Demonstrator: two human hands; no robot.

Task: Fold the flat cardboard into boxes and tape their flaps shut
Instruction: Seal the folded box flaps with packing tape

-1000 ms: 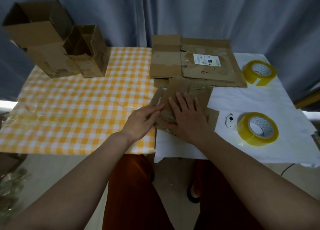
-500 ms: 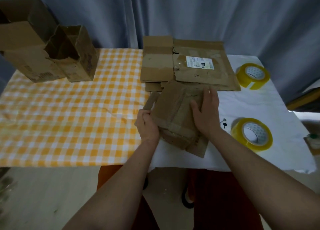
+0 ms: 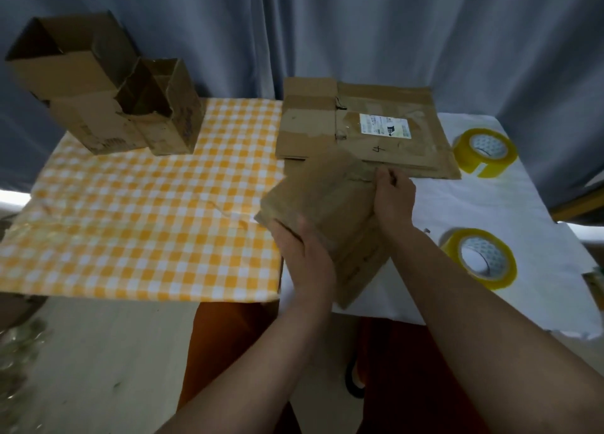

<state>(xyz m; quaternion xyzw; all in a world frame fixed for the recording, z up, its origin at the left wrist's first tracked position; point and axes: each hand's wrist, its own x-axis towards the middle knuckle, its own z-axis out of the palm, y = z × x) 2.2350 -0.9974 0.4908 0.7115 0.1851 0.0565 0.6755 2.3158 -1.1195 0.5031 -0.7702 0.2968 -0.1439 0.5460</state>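
Flattened brown cardboard blank [image 3: 327, 204], up off the table edge and tilted, blurred with motion, gripped from both sides. Left hand [image 3: 302, 250] clamped on the near-left edge, thumb over the top face, fingers hidden beneath. Right hand [image 3: 394, 198] pinching the far-right corner, fingers curled round the edge. Opposite edges taken, probably so the sleeve can be squeezed open into a tube; folding step barely begun, no flaps turned, no tape on.

Just right of the forearm, near roll of yellow packing tape [image 3: 480, 258], lying flat on the white cloth [image 3: 510, 201], within easy reach for sealing. Tiny dark-and-white object beside it, too small to identify. Farther back on the same cloth, second yellow tape roll [image 3: 485, 150], well apart from the first.

Behind the held blank, stack of flat brown cardboard sheets [image 3: 353, 129], topmost one bearing a white shipping label and a handwritten mark, waiting in a pile at the table's far edge. Over to the left, yellow-and-white checked tablecloth [image 3: 147, 211], and at its far corner two erected brown cardboard boxes [image 3: 108, 93] standing touching, tops open, seemingly parked out of the working area. Beyond everything, grey-blue curtain [image 3: 327, 24].
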